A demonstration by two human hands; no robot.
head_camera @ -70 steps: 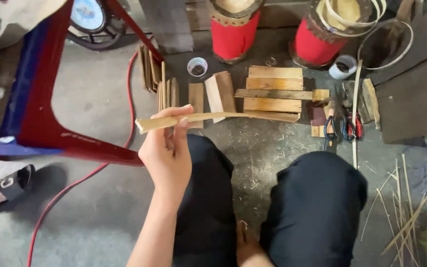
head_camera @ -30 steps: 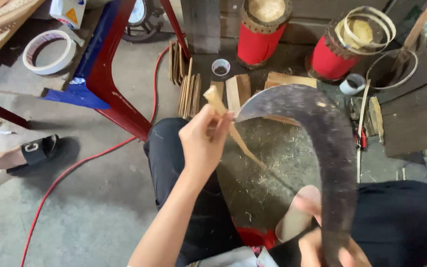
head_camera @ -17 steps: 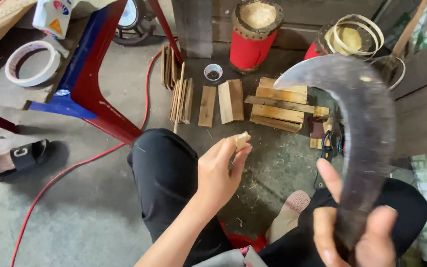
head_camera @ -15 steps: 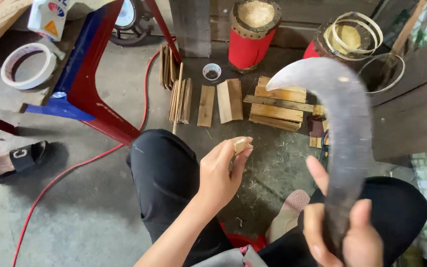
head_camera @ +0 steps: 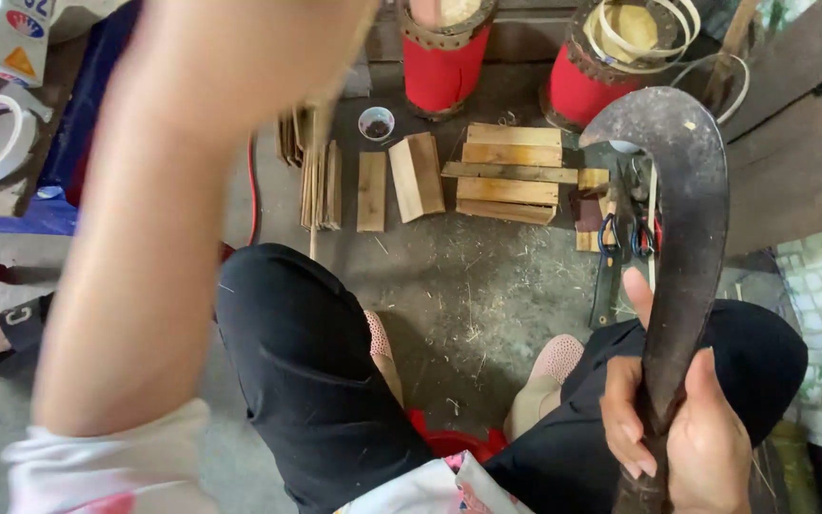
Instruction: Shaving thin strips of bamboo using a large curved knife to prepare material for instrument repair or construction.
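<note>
Head view: the left forearm now fills the left half of the frame, raised and motion-blurred; half a second ago the left hand was lower, over the knee, pinching a short piece of wood. The left hand itself is now cut off at the top edge, so its state cannot be told, and the wood piece it held is no longer in view. This suggests the piece is being lifted or repositioned rather than cut at this instant.

Next in size, the curved dark blade stands upright at the right, over the right knee, its hooked tip toward the red drums. It has stayed upright since the earlier frames. The right hand is wrapped firmly round its lower part, fingers closed and thumb raised along the metal.

On the floor, toward the far edge, lie flat wood slats, with thin strips to their left. A small cup sits beyond them.
</note>
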